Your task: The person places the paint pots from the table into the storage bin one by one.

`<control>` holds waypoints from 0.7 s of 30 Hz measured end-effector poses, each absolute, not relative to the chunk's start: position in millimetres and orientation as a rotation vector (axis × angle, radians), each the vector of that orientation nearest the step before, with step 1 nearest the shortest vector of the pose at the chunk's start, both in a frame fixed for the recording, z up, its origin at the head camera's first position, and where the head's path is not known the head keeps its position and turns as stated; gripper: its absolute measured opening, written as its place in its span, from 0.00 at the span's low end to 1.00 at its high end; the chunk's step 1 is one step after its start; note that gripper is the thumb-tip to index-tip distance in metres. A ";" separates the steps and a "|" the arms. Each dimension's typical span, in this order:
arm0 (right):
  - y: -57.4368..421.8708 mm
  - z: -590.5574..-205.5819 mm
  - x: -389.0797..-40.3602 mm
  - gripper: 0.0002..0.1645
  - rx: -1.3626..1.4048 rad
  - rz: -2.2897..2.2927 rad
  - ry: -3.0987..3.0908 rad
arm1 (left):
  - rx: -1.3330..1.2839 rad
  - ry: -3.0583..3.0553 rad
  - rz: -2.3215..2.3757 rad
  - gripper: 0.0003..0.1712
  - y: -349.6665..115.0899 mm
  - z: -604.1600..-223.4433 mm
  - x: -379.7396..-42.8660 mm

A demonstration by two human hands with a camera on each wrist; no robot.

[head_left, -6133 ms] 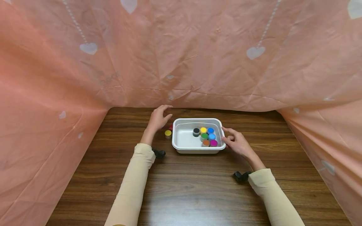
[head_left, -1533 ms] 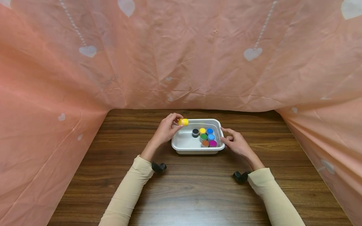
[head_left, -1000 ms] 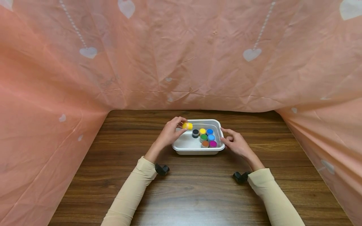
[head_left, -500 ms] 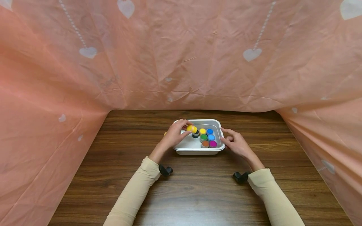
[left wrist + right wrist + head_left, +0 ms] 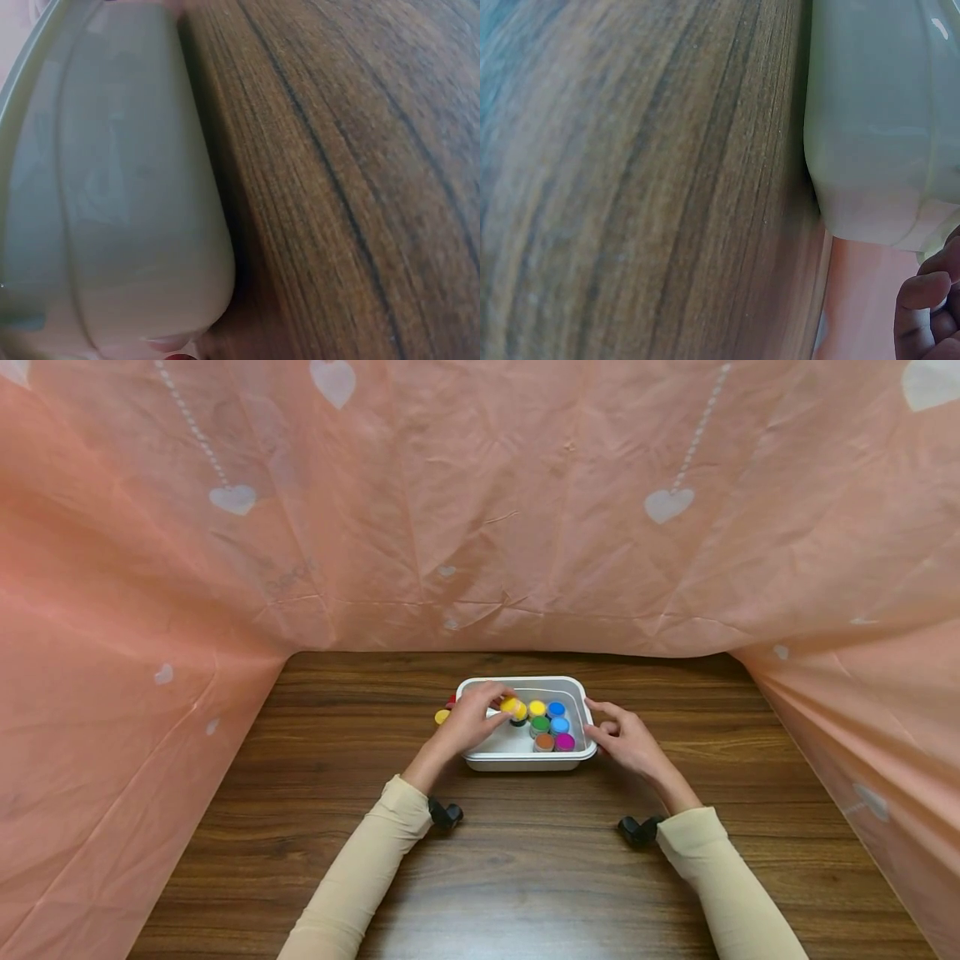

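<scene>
In the head view my left hand [image 5: 475,717] pinches a small yellow paint jar [image 5: 513,707] between thumb and fingers, tilted, inside the left half of a white plastic tray [image 5: 525,763]. The held jar overlaps a black paint jar [image 5: 518,722] below it. My right hand [image 5: 630,737] grips the tray's right rim with thumb and forefinger; its other fingers are curled, as the right wrist view shows. Other jars stand grouped at the tray's right: yellow [image 5: 537,709], blue [image 5: 556,710], green [image 5: 540,725], light blue [image 5: 560,726], brown [image 5: 544,742] and magenta [image 5: 565,742].
Left of the tray, on the wooden table [image 5: 525,860], stand another jar with a yellow lid [image 5: 442,717] and a red item [image 5: 451,702], partly hidden by the tray. Pink cloth [image 5: 480,527] with white hearts walls the table at the back and both sides.
My left hand has picked up the yellow jar, carried it rightward over the tray rim and lowered it towards the black jar. My right hand has stayed at the rim.
</scene>
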State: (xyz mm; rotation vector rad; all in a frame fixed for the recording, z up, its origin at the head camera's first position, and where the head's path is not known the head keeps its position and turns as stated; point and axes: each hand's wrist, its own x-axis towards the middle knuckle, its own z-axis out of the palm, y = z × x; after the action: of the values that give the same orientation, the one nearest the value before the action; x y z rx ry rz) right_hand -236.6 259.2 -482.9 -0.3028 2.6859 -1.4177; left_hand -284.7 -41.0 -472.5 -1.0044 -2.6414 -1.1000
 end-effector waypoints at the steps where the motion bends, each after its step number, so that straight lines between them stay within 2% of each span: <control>1: 259.1 -482.8 -236.5 0.32 -0.303 -1.420 2.685 | -1.005 -2.649 -1.092 0.17 -40.5 -472.7 -284.8; 21: 257.9 -480.9 -236.1 0.32 -0.293 -1.432 2.679 | -1.109 -2.787 -0.786 0.18 -26.9 -474.1 -293.1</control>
State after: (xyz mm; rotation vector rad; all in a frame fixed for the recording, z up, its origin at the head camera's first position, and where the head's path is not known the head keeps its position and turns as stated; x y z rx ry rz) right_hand -236.1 257.9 -480.9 -0.2932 2.6788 -1.4322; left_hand -293.1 -26.9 -474.1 -1.1086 -2.7869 -0.7857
